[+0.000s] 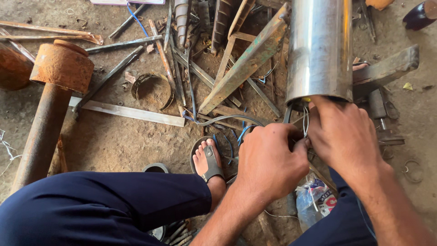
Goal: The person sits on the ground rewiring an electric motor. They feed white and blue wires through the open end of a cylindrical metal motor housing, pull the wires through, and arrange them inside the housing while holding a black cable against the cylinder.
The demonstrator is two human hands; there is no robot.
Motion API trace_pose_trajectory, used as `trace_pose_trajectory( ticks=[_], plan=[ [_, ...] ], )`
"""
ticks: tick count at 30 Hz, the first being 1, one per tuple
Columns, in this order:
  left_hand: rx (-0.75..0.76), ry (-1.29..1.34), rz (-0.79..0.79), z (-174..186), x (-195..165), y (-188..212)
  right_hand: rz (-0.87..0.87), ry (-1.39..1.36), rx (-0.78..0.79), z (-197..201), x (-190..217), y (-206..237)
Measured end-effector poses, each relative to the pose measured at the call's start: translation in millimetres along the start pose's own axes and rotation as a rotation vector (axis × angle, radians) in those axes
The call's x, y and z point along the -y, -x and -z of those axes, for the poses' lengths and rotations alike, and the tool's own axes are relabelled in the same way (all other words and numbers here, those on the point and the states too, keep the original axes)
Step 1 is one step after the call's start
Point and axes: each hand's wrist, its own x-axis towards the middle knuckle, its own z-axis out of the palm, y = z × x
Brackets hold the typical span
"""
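Person crouched on a workshop floor (118, 141) of packed dirt, both hands working at the near, open end of a shiny steel tube (319, 50).

Left hand (268, 161): fingers curled in, closed around a bundle of thin wires (304, 122) just below the tube mouth. Right hand (343, 134): pressed close beside the left, fingertips tucked up to the tube's rim; what exactly they pinch is hidden, so I cannot tell. The two hands touch or nearly so.

The tube lies tilted, its near end propped above the floor, with a grey cable (227, 119) running off to the left from its mouth. A rusty flanged pipe (54, 91) stands well apart at left; a green angle bar (248, 61) leans just beside the tube among scrap strips.

Risks, as I judge them:
- The cut rim of the tube looks thin; the right hand's fingers could be nicked against it, and wire insulation could be scraped if drawn hard over that edge.
- The tube's support is unclear; a tug on the wires might roll or drop it towards the sandalled foot (207, 159).
- Loose wires may tangle with the blue strands (241, 133) on the floor.
- A plastic bag (314, 200) sits under the wrists and may snag.
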Motion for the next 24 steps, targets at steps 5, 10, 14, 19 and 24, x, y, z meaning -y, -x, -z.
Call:
trace_pose_trajectory(
  ticks=[5,10,14,19,24],
  plan=[
    [0.021,-0.022,0.041,0,2,3,-0.121,0.017,0.004,-6,4,-1],
    [0.002,-0.007,0.041,1,2,4,-0.157,0.033,-0.014,-6,9,-3],
    [0.028,-0.014,0.061,0,4,4,-0.147,0.038,0.040,1,11,-2],
    [-0.009,0.000,0.039,-3,5,4,-0.150,-0.022,0.098,10,9,2],
    [-0.016,0.012,0.034,-7,6,5,-0.075,-0.063,0.080,6,5,-2]
  ],
)
